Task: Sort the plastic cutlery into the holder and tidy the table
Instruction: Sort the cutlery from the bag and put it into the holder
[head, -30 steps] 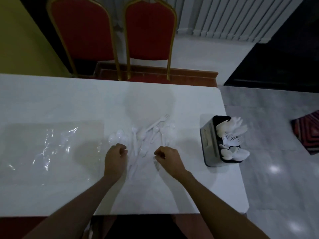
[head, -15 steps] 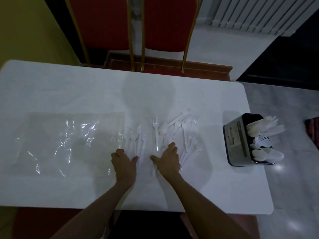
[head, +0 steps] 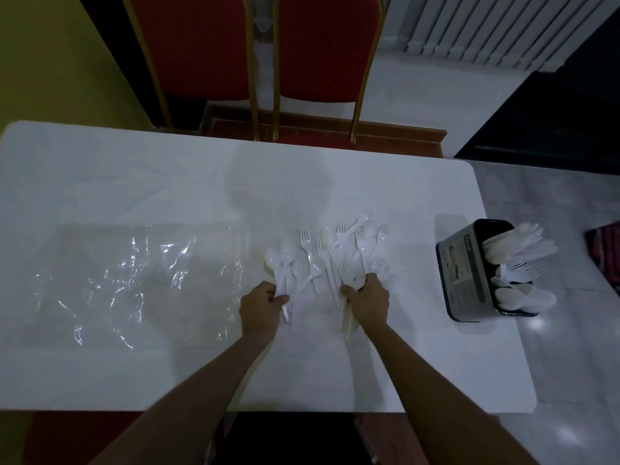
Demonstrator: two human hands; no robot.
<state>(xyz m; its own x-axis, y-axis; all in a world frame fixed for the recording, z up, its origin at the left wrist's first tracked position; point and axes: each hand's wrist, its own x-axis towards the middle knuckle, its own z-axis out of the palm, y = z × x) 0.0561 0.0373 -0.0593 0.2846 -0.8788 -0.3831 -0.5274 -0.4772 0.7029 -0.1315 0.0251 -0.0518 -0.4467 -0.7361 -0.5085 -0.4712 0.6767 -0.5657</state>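
The loose cutlery is spread out mid table, right in front of me. The holder is off to my right by the table edge, with more pieces in it. A plastic bag lies flat to my left, and two chairs are behind the table.

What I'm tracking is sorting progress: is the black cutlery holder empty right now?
No, the cutlery holder near the right edge of the table has white plastic forks and spoons sticking out of it.
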